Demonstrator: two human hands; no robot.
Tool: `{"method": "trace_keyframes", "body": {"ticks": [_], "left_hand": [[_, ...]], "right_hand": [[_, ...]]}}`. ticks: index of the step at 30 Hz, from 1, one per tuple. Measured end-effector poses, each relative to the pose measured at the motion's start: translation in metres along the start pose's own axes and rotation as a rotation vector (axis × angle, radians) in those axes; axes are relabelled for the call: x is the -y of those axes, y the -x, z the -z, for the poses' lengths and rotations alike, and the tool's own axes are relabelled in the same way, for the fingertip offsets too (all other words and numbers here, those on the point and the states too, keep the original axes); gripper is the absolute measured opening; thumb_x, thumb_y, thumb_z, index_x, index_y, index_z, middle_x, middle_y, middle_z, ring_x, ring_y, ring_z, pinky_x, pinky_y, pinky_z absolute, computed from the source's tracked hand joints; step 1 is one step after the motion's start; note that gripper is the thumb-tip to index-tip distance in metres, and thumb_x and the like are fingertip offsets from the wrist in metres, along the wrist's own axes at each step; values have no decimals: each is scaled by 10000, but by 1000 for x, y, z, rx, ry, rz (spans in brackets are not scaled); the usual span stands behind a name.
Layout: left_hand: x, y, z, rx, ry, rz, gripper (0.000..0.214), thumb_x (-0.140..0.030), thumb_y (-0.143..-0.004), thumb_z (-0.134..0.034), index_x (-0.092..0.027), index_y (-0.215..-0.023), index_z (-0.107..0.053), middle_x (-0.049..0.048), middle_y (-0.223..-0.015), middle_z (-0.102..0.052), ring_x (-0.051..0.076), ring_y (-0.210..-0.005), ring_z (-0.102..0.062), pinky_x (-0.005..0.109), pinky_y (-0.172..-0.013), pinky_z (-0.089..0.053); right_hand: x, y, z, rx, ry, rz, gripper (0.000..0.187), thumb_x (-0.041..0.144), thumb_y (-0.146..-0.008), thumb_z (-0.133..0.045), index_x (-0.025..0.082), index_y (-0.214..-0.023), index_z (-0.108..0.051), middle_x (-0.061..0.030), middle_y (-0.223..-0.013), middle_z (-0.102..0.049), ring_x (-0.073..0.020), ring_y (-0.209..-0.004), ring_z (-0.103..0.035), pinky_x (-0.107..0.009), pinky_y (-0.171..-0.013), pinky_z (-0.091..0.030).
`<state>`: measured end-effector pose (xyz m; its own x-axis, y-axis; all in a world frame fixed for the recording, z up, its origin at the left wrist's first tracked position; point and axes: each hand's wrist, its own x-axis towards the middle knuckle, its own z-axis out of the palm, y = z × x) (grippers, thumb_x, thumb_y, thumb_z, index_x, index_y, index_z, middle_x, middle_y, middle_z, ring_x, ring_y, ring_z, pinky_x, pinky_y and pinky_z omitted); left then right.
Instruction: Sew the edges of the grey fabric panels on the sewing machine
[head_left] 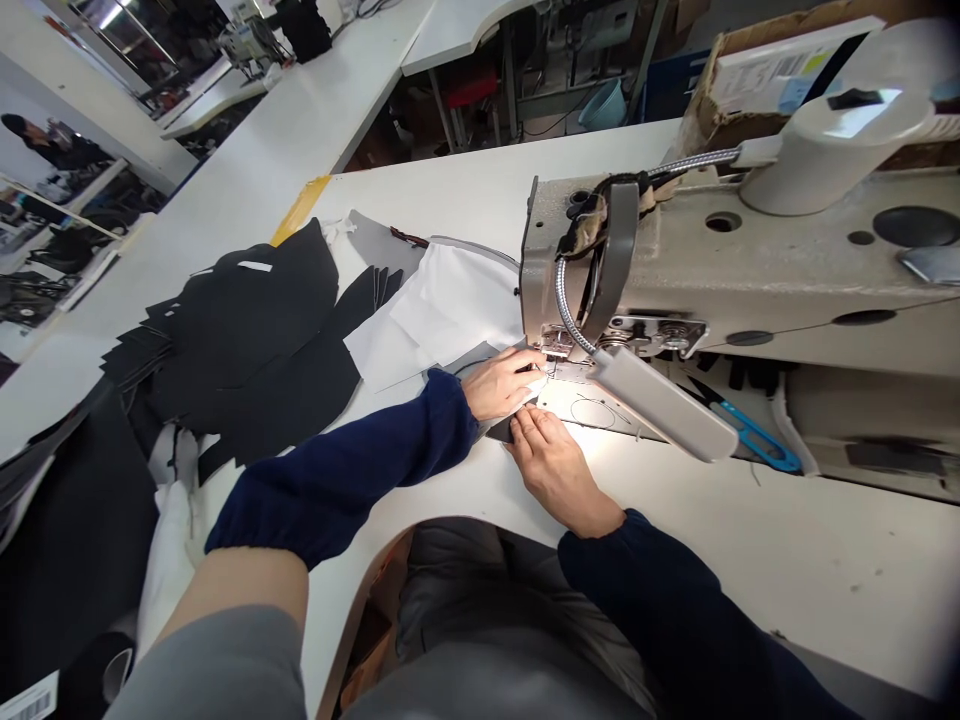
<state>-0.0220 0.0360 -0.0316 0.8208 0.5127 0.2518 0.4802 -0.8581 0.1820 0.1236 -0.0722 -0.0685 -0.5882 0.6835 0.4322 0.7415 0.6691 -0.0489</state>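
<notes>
My left hand (pixel 504 385) lies beside the needle area of a sewing machine (pixel 559 345). Its bent fingers press on a dark grey fabric piece (pixel 499 430), close to the presser foot. Just nearer to me, my right hand (pixel 553 465) has its fingers drawn together on the edge of the same piece. Most of the piece is hidden under both hands. Some white material shows between the fingertips, too small to make out. White sheets (pixel 450 310) lie left of the machine, partly behind my left hand.
Stacked black fabric pieces (pixel 247 330) cover the table's left side. Blue thread snips (pixel 757 440) lie under the machine arm. A lamp (pixel 667 405) on a flexible neck hangs over the bed. A thread cone (pixel 840 150) and a cardboard box (pixel 705 110) are at upper right.
</notes>
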Motion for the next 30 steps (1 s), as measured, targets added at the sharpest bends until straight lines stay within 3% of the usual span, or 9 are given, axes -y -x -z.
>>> {"method": "trace_keyframes", "body": {"ticks": [6,11,23,30], "left_hand": [[33,1,-12,102,-43,-241,318,0,-777,-511,-84,-1055,-640,136,-1138,-618,250,-1156,-506,332,-982,-470],[55,-3,-16,178,-47,-344,303,-17,-840,-492,-110,-1082,-648,134,-1184,-623,207,-1193,-519,307,-1028,-445],[66,-9,-14,210,-72,-356,347,-83,-861,-494,-166,-1170,-629,83,-1223,-625,190,-1179,-541,281,-1017,-454],[59,-10,-10,247,-141,-306,407,-62,-874,-433,-136,-1247,-578,83,-1280,-588,186,-1211,-510,281,-1042,-435]], "right_hand": [[2,1,-4,51,-4,-25,328,131,-930,-454,-45,-1168,-596,-290,-1240,-553,-339,-1214,-502,-509,-1018,-412],[-1,0,-8,89,33,-10,343,82,-894,-476,-61,-1191,-572,-298,-1277,-520,-342,-1235,-485,-506,-1047,-386],[-3,-3,-11,84,72,-18,355,33,-865,-483,-62,-1199,-562,-294,-1279,-519,-338,-1238,-483,-507,-1039,-388],[-6,-7,-10,59,37,-32,335,130,-924,-473,-69,-1171,-582,-312,-1257,-524,-342,-1220,-502,-505,-1020,-410]]}}
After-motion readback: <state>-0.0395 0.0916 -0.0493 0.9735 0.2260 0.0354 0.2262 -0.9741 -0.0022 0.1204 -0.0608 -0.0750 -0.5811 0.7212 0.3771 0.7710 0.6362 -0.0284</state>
